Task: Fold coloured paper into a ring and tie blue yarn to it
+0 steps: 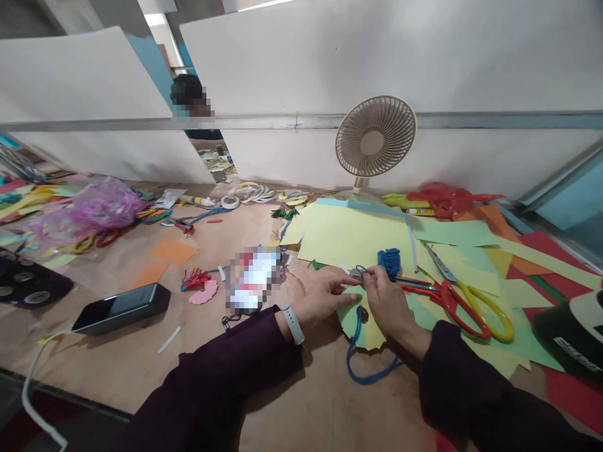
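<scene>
My left hand [320,304], with a pale watch on its wrist, has its fingertips pinched together at a small loop of blue yarn [360,269]. From the other side my right hand [389,302] pinches the same loop between thumb and fingers. Beneath both hands lies a yellow-green paper disc [374,338] with a wavy edge. A thicker blue cord [372,379] comes from a dark spot on the disc and curves over the table. Just beyond my right hand is a blue yarn bundle [389,262]. My fingers partly hide the yarn and the disc.
Red-handled scissors [464,314] and yellow-handled scissors [494,317] lie to the right on paper sheets. A yellow sheet [353,235] and a fan [375,138] are ahead. Leftward are a pink paper disc [204,292], a dark device [122,309] and a purple plastic bag [101,204].
</scene>
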The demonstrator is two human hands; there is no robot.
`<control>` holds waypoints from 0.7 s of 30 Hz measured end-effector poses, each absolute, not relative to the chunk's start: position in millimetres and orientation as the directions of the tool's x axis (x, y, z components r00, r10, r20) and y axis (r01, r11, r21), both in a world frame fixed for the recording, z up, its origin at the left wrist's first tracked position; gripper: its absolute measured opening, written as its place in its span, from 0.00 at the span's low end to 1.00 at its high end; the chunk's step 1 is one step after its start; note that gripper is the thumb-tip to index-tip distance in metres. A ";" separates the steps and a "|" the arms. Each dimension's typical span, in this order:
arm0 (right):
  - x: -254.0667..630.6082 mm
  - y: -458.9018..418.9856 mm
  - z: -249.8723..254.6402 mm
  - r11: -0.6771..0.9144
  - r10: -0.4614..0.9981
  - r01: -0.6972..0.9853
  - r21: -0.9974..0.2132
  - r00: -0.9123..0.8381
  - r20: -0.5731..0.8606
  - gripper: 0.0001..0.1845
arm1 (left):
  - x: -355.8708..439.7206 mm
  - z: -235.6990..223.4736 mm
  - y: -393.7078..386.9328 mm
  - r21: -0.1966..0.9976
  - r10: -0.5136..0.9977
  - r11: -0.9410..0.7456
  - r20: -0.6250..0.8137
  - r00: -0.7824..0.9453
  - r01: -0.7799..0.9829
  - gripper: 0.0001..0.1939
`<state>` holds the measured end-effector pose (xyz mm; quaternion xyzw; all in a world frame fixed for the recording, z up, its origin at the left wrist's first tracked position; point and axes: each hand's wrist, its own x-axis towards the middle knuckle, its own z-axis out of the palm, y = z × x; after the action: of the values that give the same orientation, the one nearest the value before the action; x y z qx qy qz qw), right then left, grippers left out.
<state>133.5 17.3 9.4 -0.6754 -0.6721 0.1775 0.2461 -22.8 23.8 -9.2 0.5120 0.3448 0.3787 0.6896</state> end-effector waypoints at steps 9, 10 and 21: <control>136.6 18.2 5.2 0.002 0.997 0.851 -0.526 0.042 0.071 0.11 | -27.5 -0.5 19.6 0.931 0.866 0.310 -0.194 0.462 -0.190 0.28; 138.0 19.1 4.0 0.002 0.996 0.850 -0.527 0.047 0.078 0.12 | -29.6 0.3 20.4 0.949 0.876 0.273 -0.178 0.448 -0.157 0.27; 144.3 19.4 2.4 0.115 0.987 0.825 -0.554 -0.031 0.158 0.12 | -44.3 31.6 25.0 0.683 0.934 -0.275 0.022 0.357 0.677 0.10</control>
<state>144.3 19.4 2.4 -0.6465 -0.7006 0.1574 0.2578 -44.3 25.0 31.6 0.7685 0.5239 0.2164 0.2967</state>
